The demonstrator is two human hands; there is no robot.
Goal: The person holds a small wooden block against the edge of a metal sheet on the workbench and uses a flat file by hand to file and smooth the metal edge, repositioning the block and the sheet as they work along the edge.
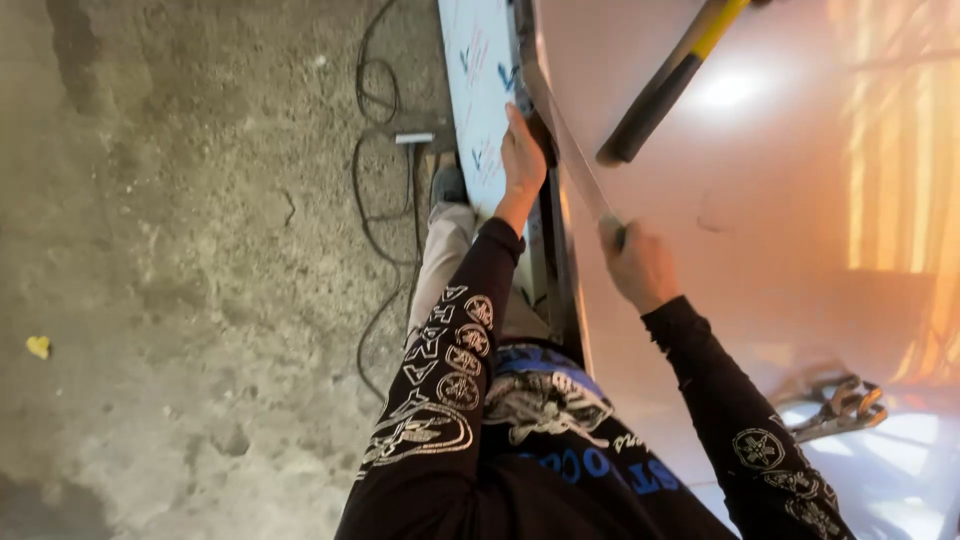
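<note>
Shiny reflective sheet-metal panel (pixel 760 230) lies flat on worktop, its folded edge nearest the person.
Prob. stiff, thin, sharp-edged, slick; best held along the fold. Left hand (pixel 522 165) pressed flat on film-covered white strip (pixel 480 90) w/ fingers straight; right hand (pixel 640 265) fist closed at panel edge. Black-and-yellow-handled hammer (pixel 665 85) rests nearby.

left hand (pixel 522 160) flat on film-covered panel (pixel 478 90) edge | right hand (pixel 638 262) gripping metal sheet (pixel 760 200) rim, apparently pinching | hammer (pixel 665 85) beyond right hand | locking pliers (pixel 838 408) behind it
</note>
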